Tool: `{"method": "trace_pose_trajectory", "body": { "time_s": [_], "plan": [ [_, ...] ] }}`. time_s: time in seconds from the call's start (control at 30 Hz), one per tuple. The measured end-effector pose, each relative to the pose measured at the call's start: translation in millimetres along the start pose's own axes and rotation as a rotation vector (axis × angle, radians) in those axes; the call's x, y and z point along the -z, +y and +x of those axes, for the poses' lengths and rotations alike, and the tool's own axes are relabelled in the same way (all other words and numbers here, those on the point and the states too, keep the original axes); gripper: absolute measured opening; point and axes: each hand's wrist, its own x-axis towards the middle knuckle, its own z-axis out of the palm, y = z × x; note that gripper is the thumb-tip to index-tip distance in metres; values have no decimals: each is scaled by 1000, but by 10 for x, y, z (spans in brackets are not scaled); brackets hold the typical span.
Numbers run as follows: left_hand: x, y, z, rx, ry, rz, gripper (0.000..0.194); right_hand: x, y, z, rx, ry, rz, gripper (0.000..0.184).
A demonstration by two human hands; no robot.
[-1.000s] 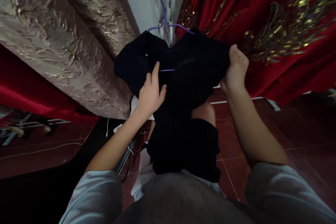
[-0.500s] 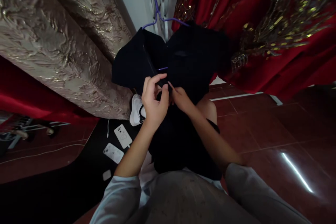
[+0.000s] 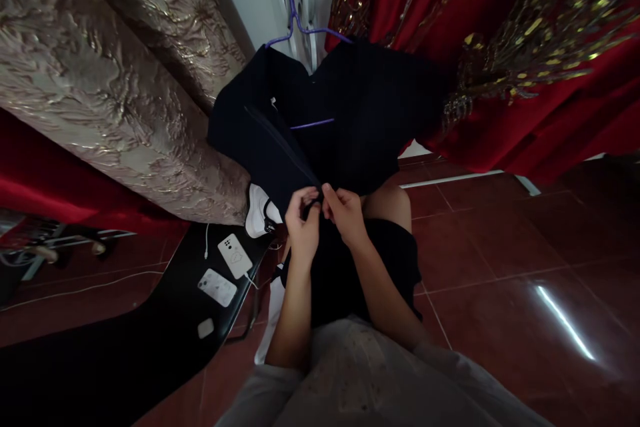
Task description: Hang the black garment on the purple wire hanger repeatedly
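Observation:
A black garment (image 3: pixel 350 113) hangs in front of me on a purple hanger (image 3: pixel 295 13). Its front is parted, and the hanger's bar shows across the opening. My left hand (image 3: pixel 303 227) and my right hand (image 3: pixel 345 213) meet low on the garment, each pinching one of its front edges where they come together. Both hands are closed on the cloth. What lies between the fingertips is too dark to make out.
A gold-embroidered beige curtain (image 3: pixel 100 80) hangs at left, a red sequined dress (image 3: pixel 525 47) at right. A black bench (image 3: pixel 125 347) at lower left carries two phones (image 3: pixel 225 270) and a small white item. A white shoe (image 3: pixel 260 210) lies near it. Red tiled floor (image 3: pixel 500 280) stretches to the right.
My right hand let go of the garment's right shoulder and came to the middle. Both hands then slid down the front opening to its lower part.

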Motion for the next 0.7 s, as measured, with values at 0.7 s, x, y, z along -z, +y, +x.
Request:
{"method": "trace_pose_trajectory", "body": {
  "time_s": [0.7],
  "plan": [
    [20,637,913,-427,-159,263,29,-293,-1661,923,273,-137,-66,47]
  ]
}}
